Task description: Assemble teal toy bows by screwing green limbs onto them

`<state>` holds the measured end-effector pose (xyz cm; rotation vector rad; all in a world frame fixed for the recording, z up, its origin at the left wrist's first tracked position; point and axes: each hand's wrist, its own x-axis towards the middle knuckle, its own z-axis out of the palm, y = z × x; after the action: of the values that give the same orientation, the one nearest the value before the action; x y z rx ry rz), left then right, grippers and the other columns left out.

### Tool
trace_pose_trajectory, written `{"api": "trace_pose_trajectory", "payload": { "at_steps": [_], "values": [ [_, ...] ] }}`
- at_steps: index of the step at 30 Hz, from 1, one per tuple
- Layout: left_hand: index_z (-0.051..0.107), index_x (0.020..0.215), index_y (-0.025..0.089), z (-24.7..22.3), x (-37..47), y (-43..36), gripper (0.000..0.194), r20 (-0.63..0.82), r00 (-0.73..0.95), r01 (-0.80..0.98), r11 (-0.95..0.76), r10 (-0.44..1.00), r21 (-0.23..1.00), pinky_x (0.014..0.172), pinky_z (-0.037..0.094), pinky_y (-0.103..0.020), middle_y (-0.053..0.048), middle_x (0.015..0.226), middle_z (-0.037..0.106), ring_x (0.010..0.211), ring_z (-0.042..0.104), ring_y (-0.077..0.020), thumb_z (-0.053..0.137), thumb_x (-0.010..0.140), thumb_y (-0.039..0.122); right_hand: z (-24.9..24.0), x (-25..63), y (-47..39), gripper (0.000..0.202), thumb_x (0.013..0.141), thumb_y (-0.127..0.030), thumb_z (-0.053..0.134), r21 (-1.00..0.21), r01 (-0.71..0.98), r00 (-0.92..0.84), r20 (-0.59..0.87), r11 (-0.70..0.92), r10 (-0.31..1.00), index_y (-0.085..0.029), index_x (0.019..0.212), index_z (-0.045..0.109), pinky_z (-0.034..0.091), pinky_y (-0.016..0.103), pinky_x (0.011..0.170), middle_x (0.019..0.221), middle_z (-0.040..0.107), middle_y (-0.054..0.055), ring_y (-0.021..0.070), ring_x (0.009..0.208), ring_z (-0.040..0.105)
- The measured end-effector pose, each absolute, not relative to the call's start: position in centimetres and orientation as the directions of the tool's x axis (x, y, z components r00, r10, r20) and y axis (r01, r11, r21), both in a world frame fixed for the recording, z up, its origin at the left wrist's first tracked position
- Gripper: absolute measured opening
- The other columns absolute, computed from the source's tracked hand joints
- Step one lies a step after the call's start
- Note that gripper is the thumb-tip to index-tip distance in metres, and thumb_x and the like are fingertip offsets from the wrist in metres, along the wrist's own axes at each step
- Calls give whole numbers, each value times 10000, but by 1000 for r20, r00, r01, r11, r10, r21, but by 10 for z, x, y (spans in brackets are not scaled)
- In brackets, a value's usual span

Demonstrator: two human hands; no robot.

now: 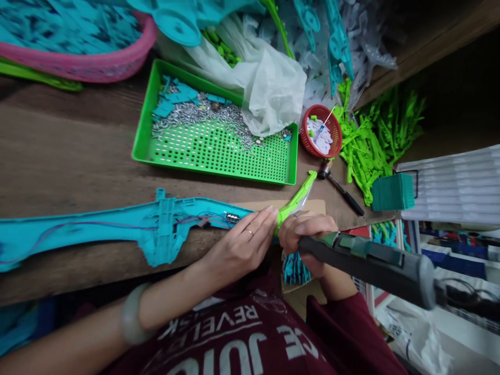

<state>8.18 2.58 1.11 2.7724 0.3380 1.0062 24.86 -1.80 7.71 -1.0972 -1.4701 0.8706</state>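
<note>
A long turquoise plastic shell (105, 221) lies along the front of the bench, with thin red and blue wires and a small metal component inside it. My left hand (242, 242) is closed over its right end, the fingers pressed together and the thumb hidden. A lime-green plastic piece (299, 200) sticks up at an angle between my hands, beside my left fingertips. My right hand (307, 232) is wrapped round a grey electric screwdriver (375, 265), whose cable leaves at the right. The driver's tip is hidden behind my hand, at the shell's right end.
A green perforated tray (214, 174) holds screws and turquoise pieces. Behind stand a pink basket (86, 65) and a red basket (320, 151). A hammer (344, 192) lies at right, near lime-green parts (363, 156) and a teal block stack (392, 192). Cardboard (316, 207) lies beneath the work.
</note>
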Motion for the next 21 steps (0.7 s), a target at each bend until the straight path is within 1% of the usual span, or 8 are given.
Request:
{"api": "trace_pose_trajectory", "payload": {
  "at_steps": [4, 8, 11, 13, 16, 18, 20, 21],
  "values": [
    [514, 1387, -19, 12, 81, 27, 429, 598, 752, 154, -956, 277, 249, 1106, 483, -421, -234, 1359, 632, 1353, 547, -292, 435, 972, 59, 74, 249, -10, 239, 860, -370, 631, -813, 65, -140, 566, 578, 812, -286, 1063, 537, 490, 226, 428, 529, 523, -93, 105, 384, 521],
    [565, 1327, -22, 15, 85, 25, 384, 578, 765, 192, -957, 284, 216, 1080, 501, -411, -223, 1339, 649, 1310, 586, -291, 440, 976, 72, 72, 247, -8, 246, 874, -390, 658, -854, 38, -124, 511, 519, 850, -281, 1075, 568, 503, 226, 435, 529, 522, -85, 101, 398, 515],
    [579, 1307, -26, 19, 88, 19, 375, 551, 773, 243, -949, 315, 202, 1087, 493, -413, -223, 1353, 640, 1304, 590, -289, 449, 973, 87, 80, 249, -2, 302, 897, -439, 646, -885, -51, -103, 466, 463, 879, -290, 1150, 579, 484, 206, 395, 504, 506, -103, 93, 354, 498],
    [588, 1298, -8, 25, 81, 15, 362, 540, 761, 276, -933, 360, 233, 1081, 495, -454, -226, 1391, 613, 1324, 570, -310, 475, 979, 120, 91, 255, 7, 308, 898, -453, 629, -877, -65, -12, 477, 476, 879, -289, 1156, 591, 451, 196, 352, 491, 486, -110, 93, 320, 474],
    [599, 1281, 44, 42, 46, 20, 330, 536, 742, 284, -913, 402, 292, 1081, 484, -520, -211, 1427, 588, 1354, 535, -329, 502, 973, 114, 109, 273, 21, 330, 814, -455, 687, -888, 97, 233, 460, 450, 857, -282, 1083, 606, 419, 224, 334, 497, 462, -104, 103, 316, 433],
    [610, 1248, 66, 52, 13, 36, 301, 542, 715, 301, -895, 441, 330, 1068, 495, -512, -194, 1355, 638, 1289, 584, -308, 503, 969, 98, 120, 284, 20, 352, 782, -481, 706, -885, 280, 343, 455, 373, 822, -267, 1042, 603, 459, 262, 387, 532, 478, -86, 119, 368, 467],
    [620, 1215, 81, 57, -18, 58, 271, 508, 684, 353, -847, 523, 397, 1009, 536, -495, -173, 1266, 670, 1190, 634, -302, 482, 998, 167, 127, 284, 9, 331, 838, -509, 657, -801, 530, 379, 517, 278, 768, -246, 1030, 602, 522, 303, 481, 610, 531, -48, 143, 469, 549],
    [622, 1205, 87, 57, -30, 68, 281, 491, 676, 373, -829, 550, 416, 979, 551, -495, -163, 1235, 676, 1152, 647, -304, 453, 1017, 210, 128, 277, 0, 301, 900, -509, 588, -705, 671, 336, 564, 229, 754, -239, 1032, 604, 545, 323, 530, 660, 561, -23, 158, 535, 589]
  ]
}}
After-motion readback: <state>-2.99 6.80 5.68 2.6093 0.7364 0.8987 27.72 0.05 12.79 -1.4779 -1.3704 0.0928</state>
